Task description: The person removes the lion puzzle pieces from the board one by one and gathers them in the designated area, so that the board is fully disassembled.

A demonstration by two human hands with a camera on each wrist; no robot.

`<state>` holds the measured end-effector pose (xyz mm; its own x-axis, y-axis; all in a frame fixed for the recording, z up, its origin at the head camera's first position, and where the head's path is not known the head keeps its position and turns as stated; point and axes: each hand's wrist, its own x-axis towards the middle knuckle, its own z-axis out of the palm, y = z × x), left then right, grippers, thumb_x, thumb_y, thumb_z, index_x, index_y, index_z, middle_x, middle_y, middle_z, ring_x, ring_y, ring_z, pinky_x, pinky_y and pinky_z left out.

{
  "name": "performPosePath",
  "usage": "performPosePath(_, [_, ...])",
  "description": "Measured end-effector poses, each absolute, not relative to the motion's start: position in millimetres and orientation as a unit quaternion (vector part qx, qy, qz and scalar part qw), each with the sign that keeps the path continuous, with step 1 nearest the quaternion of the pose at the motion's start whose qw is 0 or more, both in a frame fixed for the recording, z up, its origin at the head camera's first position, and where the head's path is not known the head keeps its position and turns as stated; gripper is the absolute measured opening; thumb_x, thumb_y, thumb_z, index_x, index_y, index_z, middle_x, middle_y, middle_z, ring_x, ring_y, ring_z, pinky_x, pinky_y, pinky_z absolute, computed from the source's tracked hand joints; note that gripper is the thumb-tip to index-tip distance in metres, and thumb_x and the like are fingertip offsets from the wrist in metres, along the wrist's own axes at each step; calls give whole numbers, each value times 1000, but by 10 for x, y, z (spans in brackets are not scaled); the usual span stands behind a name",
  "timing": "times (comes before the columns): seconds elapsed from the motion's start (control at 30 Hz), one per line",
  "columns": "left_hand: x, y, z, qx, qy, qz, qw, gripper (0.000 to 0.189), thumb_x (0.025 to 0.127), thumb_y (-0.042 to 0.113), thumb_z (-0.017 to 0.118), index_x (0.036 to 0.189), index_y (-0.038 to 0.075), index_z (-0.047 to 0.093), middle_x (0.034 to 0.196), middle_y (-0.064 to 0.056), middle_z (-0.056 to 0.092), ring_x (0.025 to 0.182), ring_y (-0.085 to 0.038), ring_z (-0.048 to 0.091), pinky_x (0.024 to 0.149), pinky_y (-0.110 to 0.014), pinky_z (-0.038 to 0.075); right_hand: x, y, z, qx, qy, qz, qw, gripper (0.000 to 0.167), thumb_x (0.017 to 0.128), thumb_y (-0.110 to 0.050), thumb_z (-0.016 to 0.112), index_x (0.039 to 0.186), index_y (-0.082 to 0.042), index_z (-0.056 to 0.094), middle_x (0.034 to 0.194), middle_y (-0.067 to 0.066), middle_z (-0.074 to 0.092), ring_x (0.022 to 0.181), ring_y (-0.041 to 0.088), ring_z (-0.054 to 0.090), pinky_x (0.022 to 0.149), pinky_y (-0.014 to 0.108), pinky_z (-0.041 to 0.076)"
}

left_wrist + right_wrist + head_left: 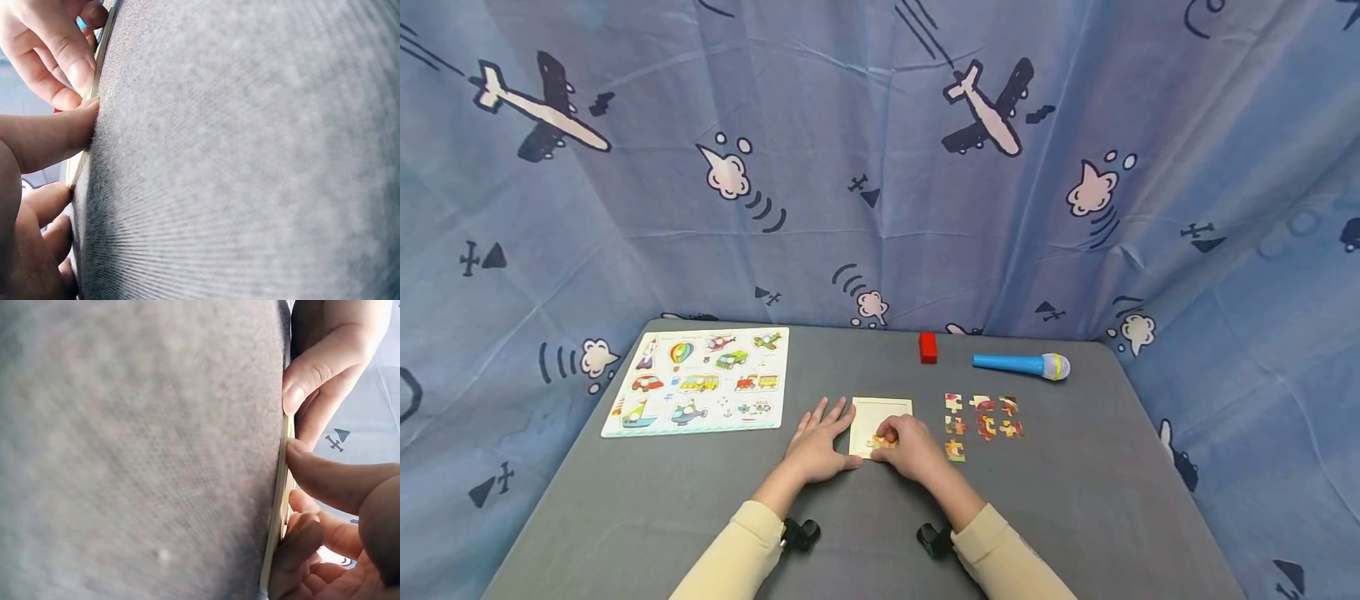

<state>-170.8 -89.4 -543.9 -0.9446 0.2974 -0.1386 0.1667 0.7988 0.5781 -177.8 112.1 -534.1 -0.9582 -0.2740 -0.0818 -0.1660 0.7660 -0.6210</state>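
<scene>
A small square cream puzzle tray (867, 415) lies flat in front of me. Against its left edge and lower left corner rests my left hand (817, 445), fingers spread and thumb extended. My right hand (913, 448) reaches over the tray's lower right part, its fingers curled, and pinches a jigsaw piece (876, 444) with orange and green print near the bottom edge. Those fingers partly cover the piece. In the right wrist view the right thumb (322, 478) meets the thin edge of the tray (275, 531). The left thumb (56, 136) touches that edge in the left wrist view.
Several loose jigsaw pieces (986, 427) lie in rows right of the tray. Behind them are a red block (928, 348) and a blue toy microphone (1011, 363). A white picture board of vehicles (700, 383) lies at left on the grey table (700, 500). A patterned curtain (820, 108) hangs behind.
</scene>
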Motion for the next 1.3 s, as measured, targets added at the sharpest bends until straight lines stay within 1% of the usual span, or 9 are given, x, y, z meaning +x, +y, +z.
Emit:
performPosePath(0.2, [-1702, -893, -5432, 124, 942, 292, 111, 88, 83, 44, 79, 157, 18, 40, 167, -5, 26, 157, -34, 10, 126, -55, 11, -1810, 1121, -5366, -105, 930, -338, 98, 28, 77, -20, 89, 93, -13, 67, 85, 1, 57, 75, 14, 49, 68, 30, 42])
performPosePath(0.4, [-1696, -895, -5420, 122, 941, 296, 108, 88, 82, 44, 80, 156, 17, 41, 167, -5, 27, 157, -34, 11, 126, -56, 12, -1830, 1134, -5362, -107, 924, -356, 90, 23, 79, -11, 86, 88, -17, 65, 86, 0, 55, 76, 14, 49, 68, 29, 42])
performPosePath(0.57, [-1705, -899, -5433, 123, 941, 296, 106, 88, 81, 44, 80, 156, 18, 41, 167, -5, 27, 157, -34, 11, 126, -55, 11, -1809, 1161, -5284, -108, 899, -415, 89, 17, 83, -6, 81, 84, -14, 66, 77, -2, 60, 66, 11, 50, 59, 24, 42])
performPosePath(0.67, [-1710, -897, -5444, 126, 942, 294, 106, 89, 81, 44, 80, 156, 17, 41, 167, -5, 27, 157, -34, 11, 126, -55, 12, -1798, 1196, -5210, -93, 885, -447, 94, 13, 84, -12, 82, 89, -12, 70, 74, -3, 64, 62, 10, 52, 54, 22, 42])
performPosePath(0.8, [-1709, -891, -5449, 124, 943, 291, 108, 89, 81, 45, 79, 156, 18, 41, 167, -4, 26, 157, -34, 11, 126, -55, 12, -1784, 1282, -5118, -61, 874, -471, 106, 18, 81, -21, 85, 92, -10, 75, 75, 0, 72, 60, 10, 58, 52, 24, 46])
performPosePath(0.93, [-1706, -889, -5458, 123, 942, 292, 110, 88, 82, 44, 79, 157, 18, 41, 167, -4, 26, 157, -34, 11, 126, -55, 11, -1741, 1422, -5053, -33, 865, -489, 108, 16, 80, -22, 85, 89, -10, 77, 74, 8, 73, 58, 20, 63, 51, 26, 45])
performPosePath(1.03, [-1704, -890, -5465, 126, 941, 293, 111, 89, 82, 44, 79, 157, 17, 40, 167, -5, 26, 157, -34, 11, 126, -55, 11, -1702, 1550, -5036, -30, 867, -489, 92, 14, 84, -22, 83, 93, -12, 79, 77, 6, 74, 62, 23, 63, 52, 26, 46])
performPosePath(1.17, [-1703, -893, -5461, 128, 940, 296, 111, 89, 82, 44, 80, 157, 17, 39, 168, -4, 25, 157, -34, 10, 126, -56, 11, -1672, 1729, -5050, -36, 876, -478, 63, 13, 89, -20, 77, 101, -14, 81, 86, -1, 74, 67, 17, 59, 56, 25, 49])
performPosePath(1.3, [-1702, -902, -5456, 129, 939, 299, 110, 89, 82, 43, 80, 157, 17, 40, 168, -5, 25, 157, -34, 10, 126, -56, 10, -1663, 1894, -5096, -22, 878, -476, 47, 17, 91, -21, 76, 104, -10, 78, 86, 1, 74, 70, 13, 60, 59, 24, 49])
